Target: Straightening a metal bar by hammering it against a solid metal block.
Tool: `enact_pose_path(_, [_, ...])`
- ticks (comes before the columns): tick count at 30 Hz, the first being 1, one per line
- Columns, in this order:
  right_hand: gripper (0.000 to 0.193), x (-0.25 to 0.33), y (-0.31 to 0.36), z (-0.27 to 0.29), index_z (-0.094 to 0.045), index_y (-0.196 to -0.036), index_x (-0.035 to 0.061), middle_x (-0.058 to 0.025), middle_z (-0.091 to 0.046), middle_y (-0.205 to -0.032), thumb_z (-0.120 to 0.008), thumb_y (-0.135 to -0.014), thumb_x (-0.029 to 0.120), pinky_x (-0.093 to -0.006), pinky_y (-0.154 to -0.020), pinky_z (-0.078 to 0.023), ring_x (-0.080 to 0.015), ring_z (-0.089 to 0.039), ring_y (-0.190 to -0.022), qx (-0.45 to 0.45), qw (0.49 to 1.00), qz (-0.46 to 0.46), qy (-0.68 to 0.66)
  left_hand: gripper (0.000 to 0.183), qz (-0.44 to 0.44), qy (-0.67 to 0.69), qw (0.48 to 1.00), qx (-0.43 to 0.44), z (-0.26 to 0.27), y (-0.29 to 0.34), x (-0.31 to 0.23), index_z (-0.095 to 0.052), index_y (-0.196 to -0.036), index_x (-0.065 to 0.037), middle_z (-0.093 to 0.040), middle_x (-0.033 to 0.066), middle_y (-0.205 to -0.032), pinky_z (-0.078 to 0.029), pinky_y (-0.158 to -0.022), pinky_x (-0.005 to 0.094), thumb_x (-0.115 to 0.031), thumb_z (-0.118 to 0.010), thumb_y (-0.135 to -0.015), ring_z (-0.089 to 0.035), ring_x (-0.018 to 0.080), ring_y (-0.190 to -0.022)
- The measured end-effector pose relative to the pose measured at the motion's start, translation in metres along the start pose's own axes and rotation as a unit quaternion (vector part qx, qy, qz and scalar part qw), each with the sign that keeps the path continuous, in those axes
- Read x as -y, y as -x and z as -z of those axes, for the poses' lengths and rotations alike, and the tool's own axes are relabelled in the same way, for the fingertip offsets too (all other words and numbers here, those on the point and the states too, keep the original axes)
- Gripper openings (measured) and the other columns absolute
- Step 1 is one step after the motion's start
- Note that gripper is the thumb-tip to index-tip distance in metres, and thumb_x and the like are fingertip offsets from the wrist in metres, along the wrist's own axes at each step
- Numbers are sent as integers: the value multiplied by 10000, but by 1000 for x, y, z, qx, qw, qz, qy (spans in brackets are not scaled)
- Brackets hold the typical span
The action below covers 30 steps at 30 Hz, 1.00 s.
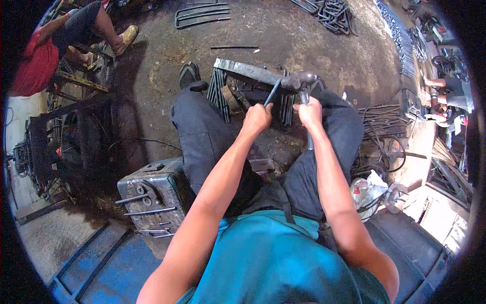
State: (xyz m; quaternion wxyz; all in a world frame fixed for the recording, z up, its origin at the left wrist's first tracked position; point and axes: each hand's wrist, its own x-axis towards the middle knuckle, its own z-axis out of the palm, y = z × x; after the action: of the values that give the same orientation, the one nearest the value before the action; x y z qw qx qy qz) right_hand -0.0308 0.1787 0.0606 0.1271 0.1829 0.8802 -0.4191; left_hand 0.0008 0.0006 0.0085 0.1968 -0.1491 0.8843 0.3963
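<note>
My left hand [256,118] grips the lower end of a thin dark metal rod [273,91], whose upper end rests on a flat steel bar [246,71] lying across a small stand between my knees. My right hand [310,112] is closed around the handle of a hammer [301,81]. The hammer's grey head sits right at the rod's tip on the bar. Both forearms reach forward over my lap.
A grey metal box [152,195] with several short rods on top stands at my left. Bent rods [201,14] and piles of steel pieces [331,12] lie on the concrete floor ahead. A seated person in red [38,61] is at far left, another person [448,96] at right.
</note>
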Motion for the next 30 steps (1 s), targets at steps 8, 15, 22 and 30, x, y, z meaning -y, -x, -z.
enact_pose_path(8, [220, 2, -14, 4, -636, -829, -13, -166, -667, -753, -746, -658, 69, -393, -719, -484, -265, -660, -756, -10, 996, 81, -21, 461, 11, -19, 1000, -1, -4, 3, -9, -665, -932, 93, -621, 362, -953, -488, -877, 518, -335, -494, -913, -620, 479, -959])
enact_pose_path(15, [194, 137, 22, 77, -530, -750, 64, 10, -515, -597, -698, -713, -27, -250, -406, -332, -92, -450, -428, -14, 945, 210, -249, 350, 1, -29, 999, -44, 2, 13, -16, -579, -962, 86, -622, 360, -924, -478, -843, 561, -247, -479, -929, -608, 514, -915])
enact_pose_path(22, [100, 76, -10, 40, -666, -742, 7, -25, -616, -644, -719, -666, 45, -340, -569, -456, -206, -585, -587, -61, 930, 326, -160, 338, 0, -36, 999, -19, 9, 13, -25, -592, -980, 70, -625, 344, -947, -478, -837, 561, -248, -491, -928, -608, 501, -933])
enact_pose_path(30, [116, -16, -9, -1, -616, -738, -7, -190, -642, -686, -615, -650, 67, -419, -661, -478, -315, -643, -676, -63, 997, -44, -13, 354, 12, -54, 998, -15, 5, 12, -17, -597, -1001, 65, -634, 331, -960, -483, -851, 544, -264, -482, -935, -615, 485, -951])
